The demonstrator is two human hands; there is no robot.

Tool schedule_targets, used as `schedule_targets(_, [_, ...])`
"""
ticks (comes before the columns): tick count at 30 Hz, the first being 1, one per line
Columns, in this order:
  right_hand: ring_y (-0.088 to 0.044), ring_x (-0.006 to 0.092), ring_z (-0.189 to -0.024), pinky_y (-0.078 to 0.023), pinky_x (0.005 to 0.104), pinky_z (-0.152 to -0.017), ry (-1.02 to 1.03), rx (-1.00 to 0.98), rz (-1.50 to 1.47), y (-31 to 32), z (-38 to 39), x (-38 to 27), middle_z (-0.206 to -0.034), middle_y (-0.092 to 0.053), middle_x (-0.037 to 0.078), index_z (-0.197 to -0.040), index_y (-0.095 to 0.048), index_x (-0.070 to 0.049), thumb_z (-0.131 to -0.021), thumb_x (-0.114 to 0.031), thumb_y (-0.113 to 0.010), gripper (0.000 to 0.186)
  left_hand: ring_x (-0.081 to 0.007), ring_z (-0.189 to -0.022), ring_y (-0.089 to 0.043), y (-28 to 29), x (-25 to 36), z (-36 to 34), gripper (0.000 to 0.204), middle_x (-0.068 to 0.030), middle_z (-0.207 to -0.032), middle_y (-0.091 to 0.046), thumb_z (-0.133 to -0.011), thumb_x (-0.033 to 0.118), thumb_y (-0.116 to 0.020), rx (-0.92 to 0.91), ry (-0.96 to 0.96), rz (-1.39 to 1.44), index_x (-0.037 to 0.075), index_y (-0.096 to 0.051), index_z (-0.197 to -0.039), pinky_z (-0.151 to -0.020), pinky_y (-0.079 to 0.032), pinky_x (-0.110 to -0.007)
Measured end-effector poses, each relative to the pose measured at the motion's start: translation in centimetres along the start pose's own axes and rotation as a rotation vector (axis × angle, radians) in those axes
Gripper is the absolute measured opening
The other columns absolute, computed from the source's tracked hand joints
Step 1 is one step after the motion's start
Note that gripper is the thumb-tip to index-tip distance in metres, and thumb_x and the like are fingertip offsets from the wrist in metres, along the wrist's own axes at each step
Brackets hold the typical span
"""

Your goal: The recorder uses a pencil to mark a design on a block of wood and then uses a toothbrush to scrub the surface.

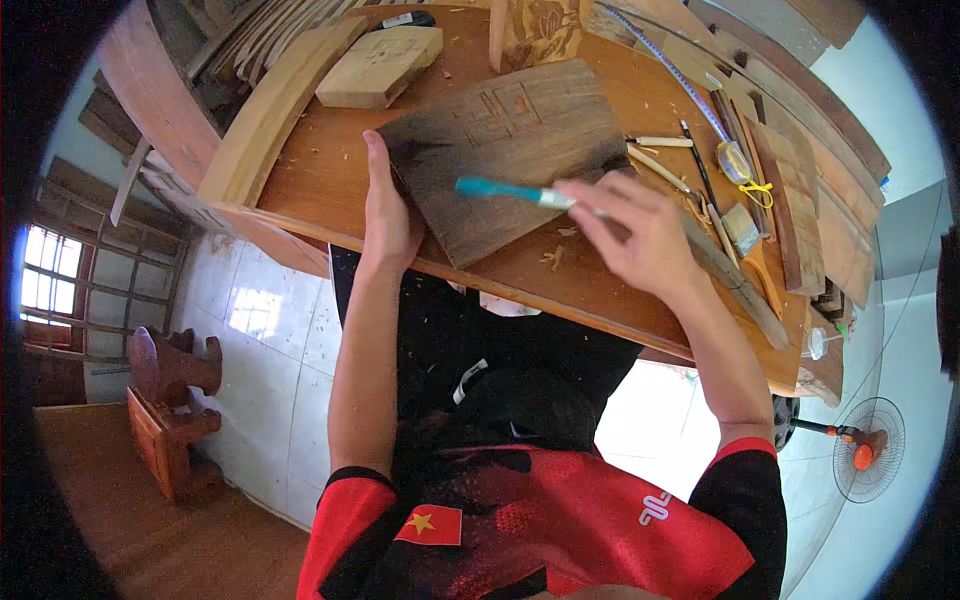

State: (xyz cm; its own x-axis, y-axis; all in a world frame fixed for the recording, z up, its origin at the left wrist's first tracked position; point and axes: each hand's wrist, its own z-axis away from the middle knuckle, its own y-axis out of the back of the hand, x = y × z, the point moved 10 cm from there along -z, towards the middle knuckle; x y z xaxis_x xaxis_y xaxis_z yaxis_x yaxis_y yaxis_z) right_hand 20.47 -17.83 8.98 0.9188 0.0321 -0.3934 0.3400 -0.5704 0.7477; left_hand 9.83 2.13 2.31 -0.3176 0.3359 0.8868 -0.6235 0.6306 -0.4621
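A dark brown wooden board (520, 150) with carved line patterns near its far edge is tilted over the table's front edge. My left hand (388, 215) grips it along its left side, thumb pointing up and the other fingers hidden by the board. Between the fingers of my right hand (635, 225) is a slim teal brush (500, 190), shaped like a toothbrush, with a pale handle. Its head points left over the board's face; whether the bristles touch the wood I cannot tell.
Chisels (660, 142), a tape measure (735, 162) and a flat paintbrush (742, 232) lie right of the board. A pale wood block (383, 66) and a curved timber (280, 115) sit at the left. Wood shavings dot the table (600, 290). A fan (868, 450) stands at the right.
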Motion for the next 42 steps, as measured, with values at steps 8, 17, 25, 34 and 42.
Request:
schedule_targets(8, [-0.065, 0.0220, -0.063, -0.053, 0.0336, -0.055, 0.045, 0.032, 0.006, 0.9, -0.2, 0.4, -0.083, -0.067, 0.004, -0.114, -0.078, -0.020, -0.090, -0.020, -0.075, 0.024, -0.0311, -0.133, -0.051, 0.3, -0.3, -0.5, 0.081, -0.0157, -0.144, -0.053, -0.102, 0.069, -0.038, 0.000, -0.012, 0.073, 0.002, -0.046, -0.147, -0.115, -0.040, -0.045])
schedule_targets(17, [-0.064, 0.0216, -0.061, -0.053, 0.0339, -0.055, 0.010, 0.009, 0.030, 0.6, -0.4, 0.1, -0.081, -0.066, 0.003, -0.111, -0.078, -0.018, -0.090, -0.019, -0.074, 0.021, -0.0310, -0.131, -0.052, 0.1, 0.3, 0.2, 0.081, -0.0152, -0.142, -0.054, -0.102, 0.069, -0.039, -0.003, -0.044, 0.021, 0.001, -0.046, -0.146, -0.114, -0.040, -0.045])
schedule_targets(25, [-0.065, 0.0210, -0.063, -0.054, 0.0325, -0.057, -0.043, 0.092, 0.072, 2.8, 0.0, 1.2, -0.080, -0.068, 0.004, -0.109, -0.079, -0.017, -0.087, -0.017, -0.075, 0.022, -0.0332, -0.132, -0.051, 0.1, 0.4, -0.2, 0.081, -0.0166, -0.144, -0.052, -0.103, 0.068, -0.041, -0.030, -0.074, 0.026, 0.001, -0.043, -0.148, -0.114, -0.039, -0.047])
schedule_targets(34, [-0.066, 0.0213, -0.064, -0.054, 0.0327, -0.057, -0.028, 0.103, 0.101, 2.8, 0.1, 1.5, -0.080, -0.068, 0.003, -0.107, -0.080, -0.019, -0.085, -0.019, -0.076, 0.022, -0.0328, -0.132, -0.051, 0.5, 0.4, 0.0, 0.081, -0.0168, -0.143, -0.053, -0.103, 0.067, -0.040, -0.028, -0.100, 0.019, 0.000, -0.044, -0.148, -0.114, -0.039, -0.047])
schedule_targets(42, [-0.069, 0.0232, -0.067, -0.057, 0.0317, -0.061, -0.067, 0.197, 0.145, 5.0, -0.5, 3.4, -0.086, -0.072, 0.005, -0.103, -0.080, -0.013, -0.085, -0.017, -0.075, 0.019, -0.0322, -0.130, -0.052, 0.0, 0.9, -0.1, 0.080, -0.0159, -0.142, -0.054, -0.103, 0.067, -0.039, -0.050, -0.118, -0.012, 0.000, -0.045, -0.147, -0.112, -0.041, -0.047])
